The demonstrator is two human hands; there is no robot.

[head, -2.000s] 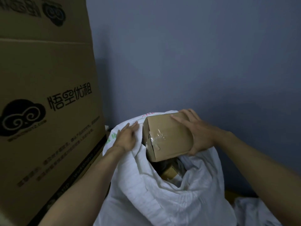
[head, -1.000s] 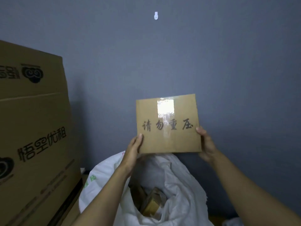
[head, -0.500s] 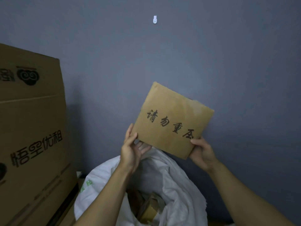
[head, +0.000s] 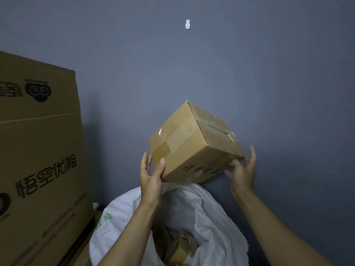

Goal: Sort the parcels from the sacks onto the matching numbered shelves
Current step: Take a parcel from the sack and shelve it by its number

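I hold a taped brown cardboard parcel (head: 194,143) up in the air in front of the grey wall, tilted with one corner pointing up. My left hand (head: 150,173) grips its lower left corner with the thumb on the front face. My right hand (head: 242,169) supports its lower right edge with the fingers spread. Dark printed characters run along the parcel's lower face. Below it stands an open white sack (head: 201,223), and more brown parcels (head: 178,248) lie inside its mouth.
Large printed cardboard boxes (head: 38,160) are stacked close on the left, reaching above the sack. A small white hook (head: 187,27) is fixed high on the grey wall (head: 269,73) behind.
The parcel came out of the sack and was lifted up. Over the last half second it has been turned, so the printed face now points down and the taped sides show.
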